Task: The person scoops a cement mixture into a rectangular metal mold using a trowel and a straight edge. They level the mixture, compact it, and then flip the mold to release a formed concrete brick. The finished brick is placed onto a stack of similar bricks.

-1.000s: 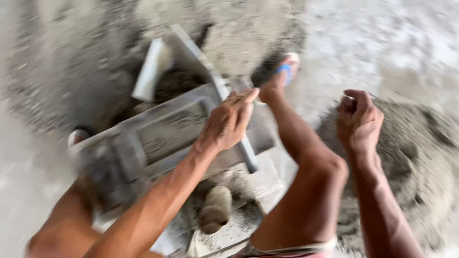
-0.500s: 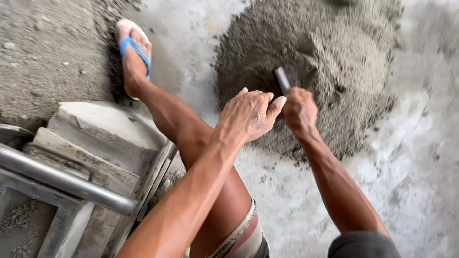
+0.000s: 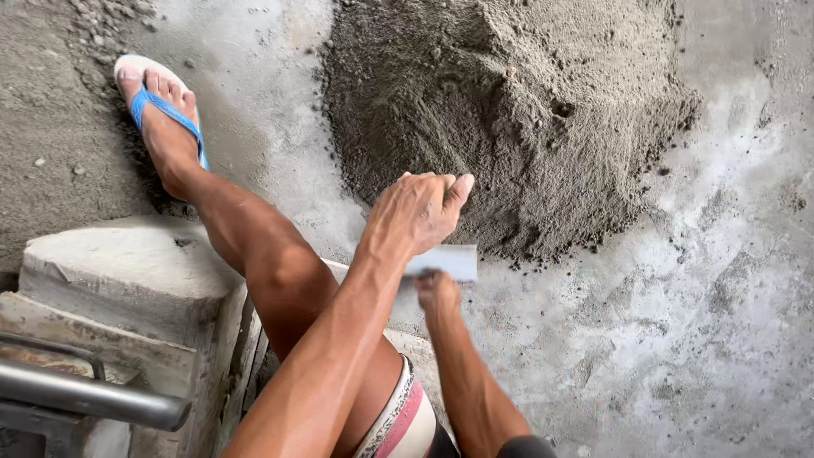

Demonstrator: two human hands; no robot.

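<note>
1. Half a second ago the right hand (image 3: 438, 293) gripped a dark handle at the edge of the sand pile (image 3: 509, 119). Now it sits lower, near the person's knee, partly hidden behind the left forearm, with a flat pale grey tool (image 3: 445, 261) showing just above it.
2. The left hand (image 3: 415, 212) has come across in front of the right; it was hovering with spread fingers beside it, and now lies over the tool's near end.
3. So the work has drawn back from the pile toward the body: the tool lies over the concrete floor (image 3: 678, 339) just short of the pile's near edge.
4. Left grip: fingers loosely curled, close together, thumb out; whether it clasps the tool I cannot tell.
5. Right grip: seemingly closed below the tool, but its fingers are hidden, so I cannot tell.
6. The sandalled foot (image 3: 161, 119) rests beside the pile, left of it.
</note>
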